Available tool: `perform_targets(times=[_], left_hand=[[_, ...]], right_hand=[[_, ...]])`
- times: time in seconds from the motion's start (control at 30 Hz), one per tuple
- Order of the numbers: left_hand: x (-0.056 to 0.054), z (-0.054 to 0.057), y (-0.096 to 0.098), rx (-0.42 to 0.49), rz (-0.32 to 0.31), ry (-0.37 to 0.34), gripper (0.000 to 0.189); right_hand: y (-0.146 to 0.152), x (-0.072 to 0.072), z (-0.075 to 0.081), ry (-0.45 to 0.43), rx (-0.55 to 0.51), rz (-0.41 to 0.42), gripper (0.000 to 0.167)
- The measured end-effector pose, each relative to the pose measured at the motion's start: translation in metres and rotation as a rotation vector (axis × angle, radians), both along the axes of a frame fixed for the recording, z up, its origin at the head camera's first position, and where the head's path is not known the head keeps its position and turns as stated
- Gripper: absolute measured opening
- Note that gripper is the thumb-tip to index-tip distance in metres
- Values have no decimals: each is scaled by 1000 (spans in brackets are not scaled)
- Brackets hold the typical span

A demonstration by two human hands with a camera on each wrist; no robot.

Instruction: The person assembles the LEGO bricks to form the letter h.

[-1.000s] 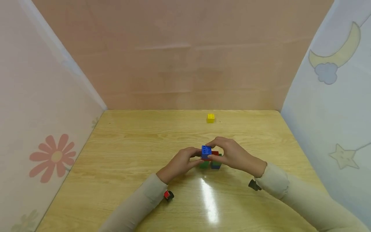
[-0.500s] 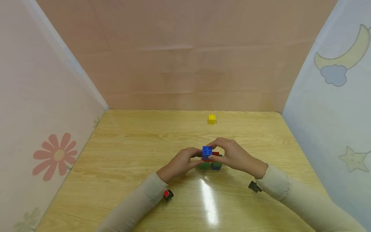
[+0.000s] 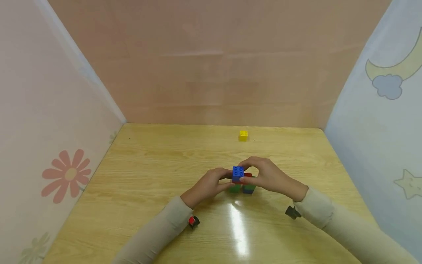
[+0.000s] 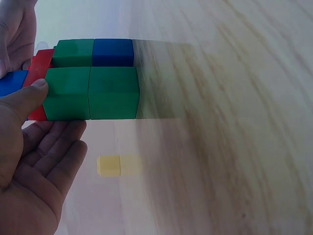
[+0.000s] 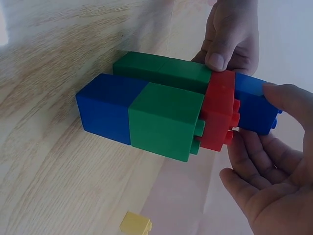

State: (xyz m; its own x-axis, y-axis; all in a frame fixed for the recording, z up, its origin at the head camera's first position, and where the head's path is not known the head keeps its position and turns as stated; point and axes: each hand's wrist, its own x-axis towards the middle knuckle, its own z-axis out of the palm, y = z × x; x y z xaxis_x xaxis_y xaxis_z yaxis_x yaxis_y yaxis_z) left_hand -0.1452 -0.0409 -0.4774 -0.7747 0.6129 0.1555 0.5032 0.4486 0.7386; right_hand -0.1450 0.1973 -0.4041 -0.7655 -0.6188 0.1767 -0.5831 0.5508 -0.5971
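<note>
A small brick structure stands on the table between the hands. In the right wrist view, one column is two green bricks (image 5: 166, 68); the other is a green brick (image 5: 164, 120) on a dark blue brick (image 5: 107, 107). A red brick (image 5: 219, 110) spans both columns, with several bare studs. On its left end sits a blue brick (image 3: 238, 173). My left hand (image 3: 209, 185) pinches the red brick at its left end, thumb (image 4: 39, 84) at the green brick's edge. My right hand (image 3: 270, 176) pinches the blue brick between thumb and fingers.
A yellow brick (image 3: 243, 136) stands farther back on the wooden table (image 3: 165, 146). A peach wall (image 3: 214, 73) rises behind the table, with pale decorated walls on both sides. Dark wrist-worn devices hang under both cuffs.
Both hands keep the same hold on the bricks. The whole head view has shifted slightly, so everything appears a little farther right.
</note>
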Motion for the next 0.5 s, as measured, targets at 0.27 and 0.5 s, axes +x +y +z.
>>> perform_targets(times=[0.27, 0.5], left_hand=[[-2, 0, -1, -6, 6, 14, 39], [-1, -1, -1, 6, 7, 1, 39]], right_hand=[[6, -9, 1, -78, -9, 38, 40], [13, -22, 7, -240, -105, 82, 35]])
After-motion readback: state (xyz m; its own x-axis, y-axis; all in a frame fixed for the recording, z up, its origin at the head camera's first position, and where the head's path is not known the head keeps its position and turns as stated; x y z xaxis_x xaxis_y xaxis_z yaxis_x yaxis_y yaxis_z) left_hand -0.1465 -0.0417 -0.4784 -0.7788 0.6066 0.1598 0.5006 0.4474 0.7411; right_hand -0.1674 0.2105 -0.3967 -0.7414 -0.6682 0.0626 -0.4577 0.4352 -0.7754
